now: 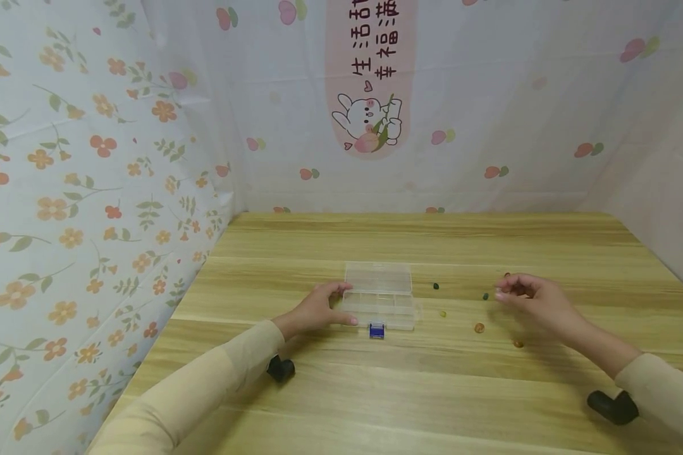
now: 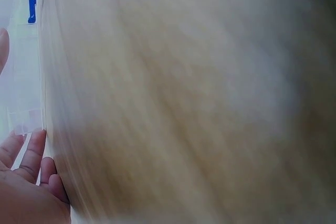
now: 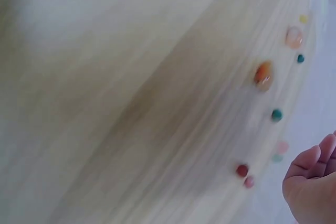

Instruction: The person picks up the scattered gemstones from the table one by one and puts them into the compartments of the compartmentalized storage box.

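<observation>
A clear plastic compartment box [image 1: 375,308] with a blue latch [image 1: 377,330] lies on the table, lid raised and folded back. My left hand [image 1: 321,305] grips its left end, thumb at the front edge and fingers behind; the left wrist view shows the fingertips against the end wall. My right hand [image 1: 532,298] hovers over small beads, fingers bent, thumb and forefinger slightly apart. Close by are a dark green bead [image 1: 486,296] and a dark red bead [image 3: 242,170] beside a pink bead [image 3: 249,182]. In the right wrist view no bead shows between the fingers.
Right of the box lie another green bead [image 1: 436,286], a yellow bead [image 1: 443,314] and two orange beads, one nearer [image 1: 518,344] and one farther [image 1: 479,328]. Black objects sit beside each forearm, left [image 1: 281,369] and right [image 1: 613,407]. Patterned cloth hangs behind the wooden table [image 1: 410,404].
</observation>
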The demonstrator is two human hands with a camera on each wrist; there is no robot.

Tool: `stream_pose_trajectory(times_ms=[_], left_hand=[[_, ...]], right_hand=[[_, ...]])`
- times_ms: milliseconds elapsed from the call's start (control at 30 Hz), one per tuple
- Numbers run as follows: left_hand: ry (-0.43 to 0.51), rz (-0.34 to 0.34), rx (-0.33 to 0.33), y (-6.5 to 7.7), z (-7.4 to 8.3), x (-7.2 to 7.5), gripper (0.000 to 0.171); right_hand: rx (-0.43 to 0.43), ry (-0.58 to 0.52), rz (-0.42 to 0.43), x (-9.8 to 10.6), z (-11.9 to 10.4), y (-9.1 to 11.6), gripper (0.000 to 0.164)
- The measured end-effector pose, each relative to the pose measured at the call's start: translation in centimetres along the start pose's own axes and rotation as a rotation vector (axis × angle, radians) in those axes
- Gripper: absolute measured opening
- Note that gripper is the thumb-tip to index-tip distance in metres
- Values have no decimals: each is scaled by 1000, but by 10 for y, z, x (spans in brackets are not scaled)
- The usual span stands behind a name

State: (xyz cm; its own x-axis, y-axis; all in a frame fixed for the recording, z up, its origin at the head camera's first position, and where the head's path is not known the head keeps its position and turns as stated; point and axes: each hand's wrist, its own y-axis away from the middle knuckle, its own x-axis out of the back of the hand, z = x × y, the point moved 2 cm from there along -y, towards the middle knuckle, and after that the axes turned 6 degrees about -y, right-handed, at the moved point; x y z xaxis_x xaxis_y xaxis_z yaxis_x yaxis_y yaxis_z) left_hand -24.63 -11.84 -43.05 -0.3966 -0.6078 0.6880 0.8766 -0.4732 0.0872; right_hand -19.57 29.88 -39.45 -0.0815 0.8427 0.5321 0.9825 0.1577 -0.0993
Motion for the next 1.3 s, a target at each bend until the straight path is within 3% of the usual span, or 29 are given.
stream_pose_trajectory(times_ms=[500,1033,1300], left_hand=[[3,1,17,2,5,1,75],[18,-5,27,4,7,1,75],[29,-5,31,4,7,2,75]], right_hand=[[25,-76,-24,-41,-30,-25,38],[111,-256,-80,-93,-51,-45,29],[135,-275,-111,-117,-62,-57,23]])
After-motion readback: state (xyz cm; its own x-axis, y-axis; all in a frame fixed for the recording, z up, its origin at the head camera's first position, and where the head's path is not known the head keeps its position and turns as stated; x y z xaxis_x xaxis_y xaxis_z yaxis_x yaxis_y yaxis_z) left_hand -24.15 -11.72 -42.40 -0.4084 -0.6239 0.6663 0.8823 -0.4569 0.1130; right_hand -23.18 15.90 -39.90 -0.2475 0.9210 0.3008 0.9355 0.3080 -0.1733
